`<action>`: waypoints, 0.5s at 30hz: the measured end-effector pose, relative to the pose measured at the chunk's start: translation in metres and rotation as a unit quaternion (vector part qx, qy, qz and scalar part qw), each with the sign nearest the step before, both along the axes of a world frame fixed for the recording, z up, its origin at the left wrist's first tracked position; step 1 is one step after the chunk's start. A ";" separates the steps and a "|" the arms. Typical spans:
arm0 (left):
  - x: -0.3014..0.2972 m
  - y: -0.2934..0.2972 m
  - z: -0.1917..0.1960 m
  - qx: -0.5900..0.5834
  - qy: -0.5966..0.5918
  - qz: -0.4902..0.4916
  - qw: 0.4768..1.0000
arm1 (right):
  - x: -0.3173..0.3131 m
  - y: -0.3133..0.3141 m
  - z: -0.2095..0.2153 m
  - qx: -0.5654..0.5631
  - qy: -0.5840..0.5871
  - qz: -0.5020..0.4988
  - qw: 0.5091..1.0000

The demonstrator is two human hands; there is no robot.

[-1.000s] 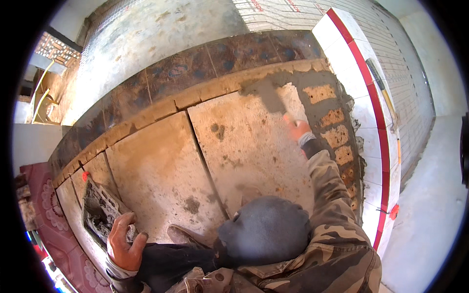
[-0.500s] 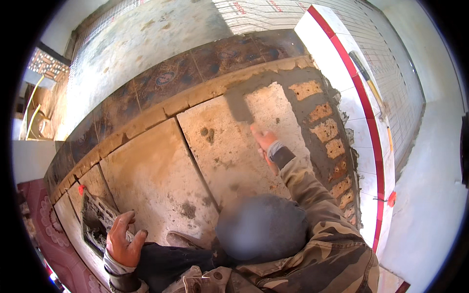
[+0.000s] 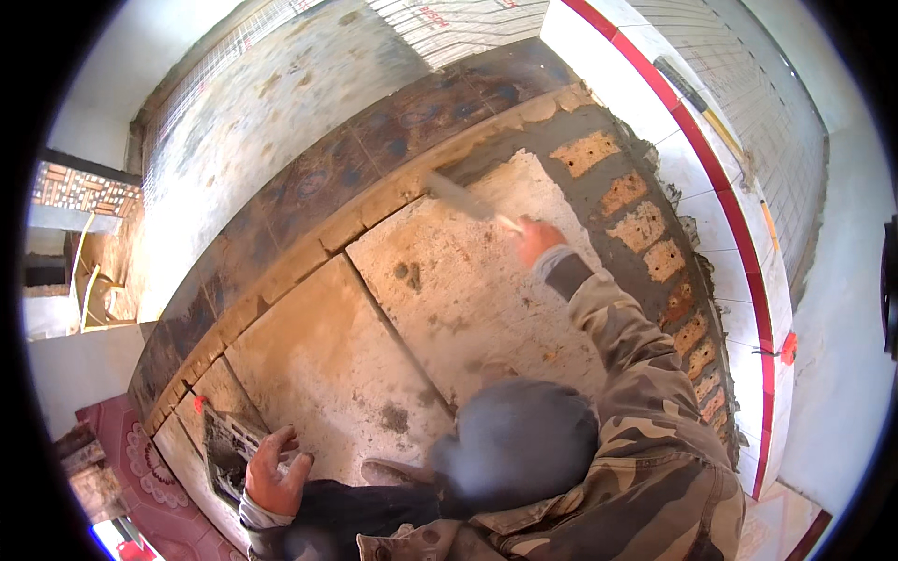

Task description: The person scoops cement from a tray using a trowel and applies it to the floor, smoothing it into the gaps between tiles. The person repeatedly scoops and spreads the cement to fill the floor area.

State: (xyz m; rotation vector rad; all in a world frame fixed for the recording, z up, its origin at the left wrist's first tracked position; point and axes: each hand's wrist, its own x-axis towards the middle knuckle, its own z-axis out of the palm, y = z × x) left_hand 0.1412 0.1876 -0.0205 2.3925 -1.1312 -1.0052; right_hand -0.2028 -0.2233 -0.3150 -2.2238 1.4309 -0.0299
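Observation:
My right hand (image 3: 537, 242) grips a trowel (image 3: 460, 195), whose blurred flat blade points up and left. The blade is over the border between the pale slab (image 3: 449, 271) and the wet grey mortar (image 3: 496, 154) along the far edge. My left hand (image 3: 274, 473) is held low at the left with its fingers apart and nothing in it. Beside that hand is a dark trough (image 3: 224, 458) with grey mortar on its inside; the hand partly covers its near side.
Several perforated bricks (image 3: 639, 227) are set in mortar at the right. Beyond them runs a white tiled ledge with a red stripe (image 3: 720, 187); a long-handled tool (image 3: 697, 98) lies on it. Brown tiles (image 3: 374, 140) line the far side. A rounded dark shape (image 3: 514, 449) hides part of the slab.
The trowel blade has swung from pointing mostly away to slanting left, near the slab's far edge. My view has shifted, moving the scene within the picture. My left hand stays open beside the trough.

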 end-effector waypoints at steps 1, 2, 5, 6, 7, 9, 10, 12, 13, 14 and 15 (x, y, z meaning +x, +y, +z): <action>0.000 0.001 0.000 -0.006 -0.003 -0.003 1.000 | -0.017 -0.018 -0.001 -0.009 0.008 -0.020 1.000; 0.002 0.006 0.001 -0.009 -0.004 0.007 1.000 | -0.032 -0.034 -0.001 -0.018 0.015 -0.038 0.999; -0.003 0.010 0.006 0.002 0.001 0.053 0.999 | -0.071 -0.063 -0.009 -0.091 0.018 -0.092 0.991; -0.004 0.009 0.007 -0.003 -0.003 0.042 0.999 | -0.079 -0.071 -0.012 -0.093 0.008 -0.118 0.989; -0.005 0.008 0.007 -0.008 -0.008 0.032 0.999 | -0.086 -0.078 -0.016 -0.094 -0.003 -0.142 0.985; -0.005 0.004 0.004 -0.018 -0.014 0.017 1.000 | -0.094 -0.087 -0.027 -0.168 -0.044 -0.169 0.970; -0.006 0.002 0.003 -0.021 -0.014 0.014 1.000 | -0.094 -0.090 -0.031 -0.069 -0.091 -0.233 0.966; -0.005 0.007 0.013 -0.005 -0.038 0.015 0.999 | -0.053 -0.074 -0.019 0.153 -0.190 -0.341 0.908; -0.005 0.006 0.015 0.002 -0.045 0.012 0.999 | -0.047 -0.076 -0.034 0.196 -0.230 -0.349 0.887; -0.006 -0.003 0.003 -0.002 -0.030 -0.003 1.000 | -0.073 -0.087 -0.051 0.218 -0.257 -0.370 0.866; -0.007 -0.009 -0.006 -0.013 -0.020 -0.013 1.000 | -0.090 -0.090 -0.062 0.247 -0.286 -0.385 0.842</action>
